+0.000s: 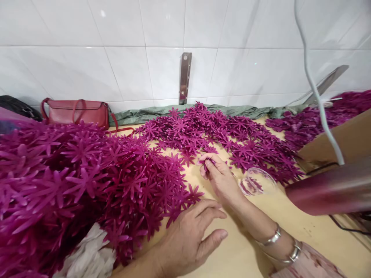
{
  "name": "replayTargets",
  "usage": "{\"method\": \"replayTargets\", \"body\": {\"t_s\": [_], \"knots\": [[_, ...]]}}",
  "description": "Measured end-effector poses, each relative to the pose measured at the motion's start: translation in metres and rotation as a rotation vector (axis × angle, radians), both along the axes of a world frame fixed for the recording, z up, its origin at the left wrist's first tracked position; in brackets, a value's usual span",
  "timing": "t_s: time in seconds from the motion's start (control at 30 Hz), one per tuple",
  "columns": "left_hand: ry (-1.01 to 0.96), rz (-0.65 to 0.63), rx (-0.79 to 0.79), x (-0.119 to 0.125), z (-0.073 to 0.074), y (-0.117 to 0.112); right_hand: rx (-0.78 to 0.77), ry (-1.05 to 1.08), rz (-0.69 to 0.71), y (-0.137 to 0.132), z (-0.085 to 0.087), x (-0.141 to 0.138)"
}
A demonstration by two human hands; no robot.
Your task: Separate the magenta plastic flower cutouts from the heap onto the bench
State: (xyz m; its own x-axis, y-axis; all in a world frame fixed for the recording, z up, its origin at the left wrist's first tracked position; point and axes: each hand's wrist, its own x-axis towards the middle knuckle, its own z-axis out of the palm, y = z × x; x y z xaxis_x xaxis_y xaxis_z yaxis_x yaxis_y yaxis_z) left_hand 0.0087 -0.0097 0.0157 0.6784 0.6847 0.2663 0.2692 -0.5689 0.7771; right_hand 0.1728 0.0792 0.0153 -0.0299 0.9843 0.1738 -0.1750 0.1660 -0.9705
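Note:
My right hand is closed over the table, its fingers curled round a dark magenta artificial flower piece that is mostly hidden by them. My left hand is open, palm down with thumb and fingers apart, low over the table and beside the edge of a big heap of magenta star-shaped artificial flowers. Beyond my right hand lies a second pile of these flowers. Just right of my right wrist stands a clear round plastic dish with small magenta bits in it.
A red handbag sits at the back left. Crumpled white tissue lies at the near left. On the right, a magenta-stained cylinder has a white cable rising above it. A metal bracket is on the tiled wall.

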Motion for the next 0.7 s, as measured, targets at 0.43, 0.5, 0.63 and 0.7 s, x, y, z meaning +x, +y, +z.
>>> {"method": "replayTargets", "body": {"t_s": [0.43,0.5,0.63,0.7], "knots": [[0.372,0.325,0.074,0.000,0.001,0.013,0.015,-0.193,-0.008,-0.013,0.012,-0.004],[0.407,0.381,0.065,-0.004,-0.003,0.019,-0.046,-0.137,0.050,-0.013,0.011,-0.004],[0.419,0.456,0.099,-0.012,-0.010,0.028,-0.060,-0.206,0.088,-0.014,0.012,-0.002],[0.423,0.466,0.110,-0.013,-0.011,0.029,-0.091,-0.222,0.097,-0.014,0.014,-0.002]]}}
